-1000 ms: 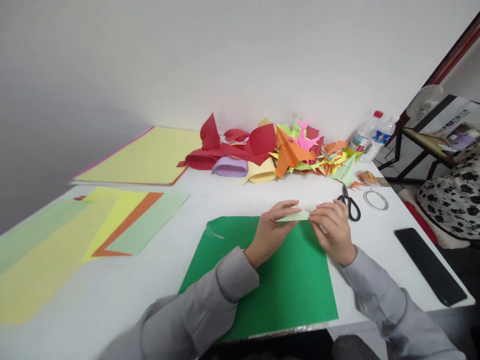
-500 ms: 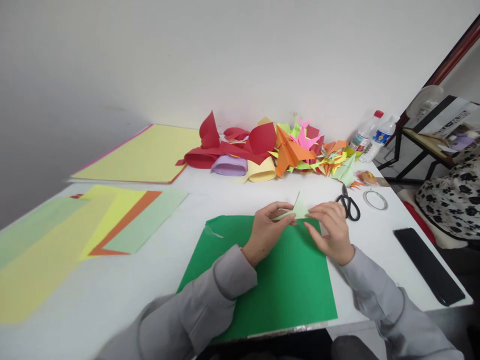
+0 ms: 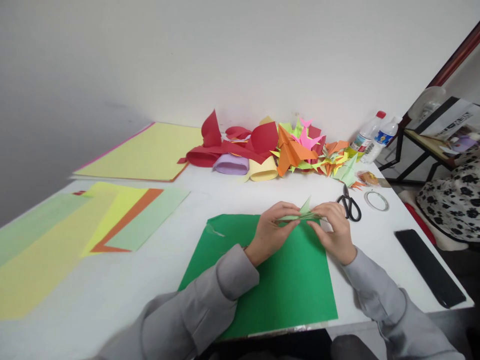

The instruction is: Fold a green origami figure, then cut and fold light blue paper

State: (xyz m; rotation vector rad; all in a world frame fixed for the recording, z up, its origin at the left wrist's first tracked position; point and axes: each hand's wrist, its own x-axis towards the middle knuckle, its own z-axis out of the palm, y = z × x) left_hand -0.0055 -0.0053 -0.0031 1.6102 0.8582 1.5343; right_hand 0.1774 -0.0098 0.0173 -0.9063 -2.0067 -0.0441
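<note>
Both my hands pinch a small pale green folded paper piece (image 3: 303,212) just above the far edge of a large green sheet (image 3: 270,280) on the white table. My left hand (image 3: 270,231) grips its left end with fingers curled. My right hand (image 3: 335,229) grips its right end. A pointed flap of the piece sticks up between the hands. Grey sleeves cover both forearms.
Black scissors (image 3: 350,205) and a tape ring (image 3: 376,200) lie right of my hands. A black phone (image 3: 429,266) lies near the right table edge. A heap of coloured folded papers (image 3: 277,150) and two bottles (image 3: 371,134) stand by the wall. Coloured sheets (image 3: 123,220) lie at left.
The pale green piece went from flat to having a pointed flap raised. My fingers have shifted along it and closed in on both ends. The hands stay at the same spot.
</note>
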